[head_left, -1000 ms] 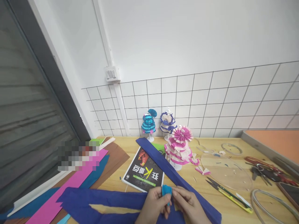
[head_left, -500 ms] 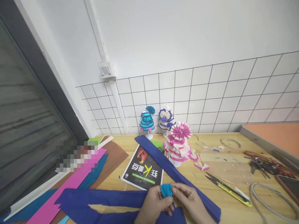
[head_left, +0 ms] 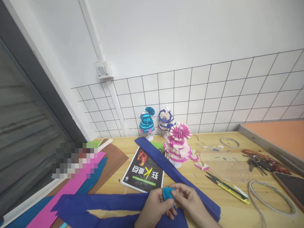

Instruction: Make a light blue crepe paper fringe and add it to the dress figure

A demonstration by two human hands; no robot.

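A small teal bundle of what looks like pleated paper (head_left: 167,193), with fine close ridges, is held up between my two hands above the table. My left hand (head_left: 155,204) is closed around its left side and lower edge, the thumb pressed on its front. At the right edge, the thumb and fingers of my right hand (head_left: 186,201) pinch the same bundle. Beneath and around both hands lie strips of dark blue paper (head_left: 104,202); another long blue strip (head_left: 175,172) runs diagonally behind my right hand.
Three layered paper trees stand at the back: teal (head_left: 146,122), white and blue (head_left: 165,118), pink and white (head_left: 178,145). A black-covered booklet (head_left: 142,172) lies before them. Thread snips (head_left: 228,188), keys (head_left: 260,164) and coiled tubing (head_left: 272,198) are right; pink paper (head_left: 68,193) is left.
The view has shifted slightly, so the tabletop things sit a little further left. Both hands keep hold of the teal bundle, with only small finger movements on the right.
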